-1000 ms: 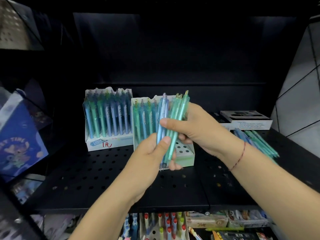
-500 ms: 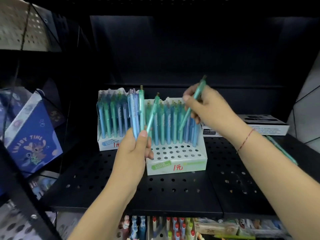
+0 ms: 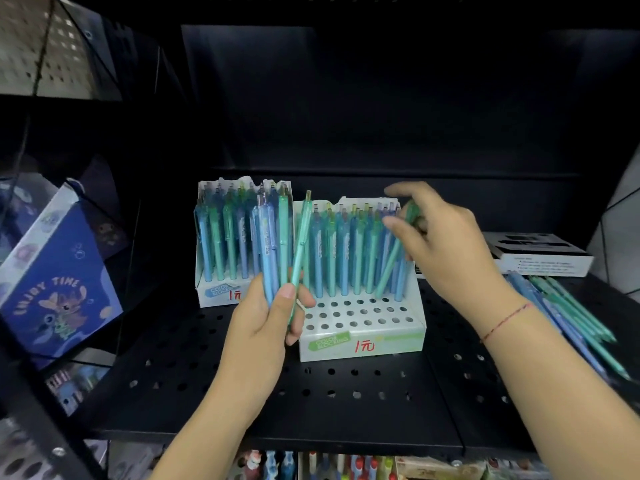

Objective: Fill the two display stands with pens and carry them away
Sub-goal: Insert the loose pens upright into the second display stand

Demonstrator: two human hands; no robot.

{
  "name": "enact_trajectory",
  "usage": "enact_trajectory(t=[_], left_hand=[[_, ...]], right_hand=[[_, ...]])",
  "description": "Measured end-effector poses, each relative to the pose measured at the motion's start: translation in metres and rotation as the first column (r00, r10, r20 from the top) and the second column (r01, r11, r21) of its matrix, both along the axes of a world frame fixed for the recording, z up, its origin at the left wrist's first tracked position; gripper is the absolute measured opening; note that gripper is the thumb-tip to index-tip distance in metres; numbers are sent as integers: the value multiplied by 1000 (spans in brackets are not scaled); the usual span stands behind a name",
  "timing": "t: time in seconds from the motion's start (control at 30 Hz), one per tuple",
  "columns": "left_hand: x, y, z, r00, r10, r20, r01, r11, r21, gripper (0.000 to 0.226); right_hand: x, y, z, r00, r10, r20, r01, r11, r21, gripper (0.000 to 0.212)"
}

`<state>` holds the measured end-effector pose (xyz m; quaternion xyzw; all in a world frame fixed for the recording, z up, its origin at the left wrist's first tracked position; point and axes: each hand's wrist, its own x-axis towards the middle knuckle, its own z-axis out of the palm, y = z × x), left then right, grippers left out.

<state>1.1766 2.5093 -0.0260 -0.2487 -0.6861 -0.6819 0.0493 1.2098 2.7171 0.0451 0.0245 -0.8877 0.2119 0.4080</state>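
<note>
White cardboard, the near display stand (image 3: 360,341) sits on the black perforated shelf (image 3: 242,393), its back rows full of blue and green pens and its front holes open; the second stand (image 3: 221,292), behind it to the left, is packed. The right hand (image 3: 446,251) pinches a tilted green pen (image 3: 389,265), tip down among the rear rows, while the left hand (image 3: 263,327) grips a few upright pens (image 3: 277,251) beside the stand. Loose pens (image 3: 571,323) lie at the shelf's right.

Bare forearms (image 3: 221,407), thin red string bracelet (image 3: 506,321) round right wrist (image 3: 498,304)
</note>
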Motion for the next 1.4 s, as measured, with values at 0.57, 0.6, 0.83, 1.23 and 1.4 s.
enact_trajectory(t=[0.57, 0.6, 0.83, 1.23, 1.4], left_hand=[[8, 1, -4, 997, -18, -78, 13, 998, -69, 29], [8, 1, -4, 997, -18, -81, 12, 997, -70, 29], [7, 2, -7, 997, -19, -76, 14, 998, -68, 29], [4, 2, -12, 994, -50, -97, 36, 990, -138, 33], [5, 4, -11, 992, -80, -100, 69, 992, -109, 26]], right_hand=[[-2, 1, -5, 1000, -6, -22, 7, 1000, 29, 41], [-2, 1, -5, 1000, -1, -20, 1, 1000, 3, 40], [-3, 1, -7, 995, 12, -96, -37, 966, -258, 17], [8, -23, -5, 926, 350, -142, -372, 780, -503, 14], [4, -31, -10, 811, 580, -77, -479, 582, -658, 20]])
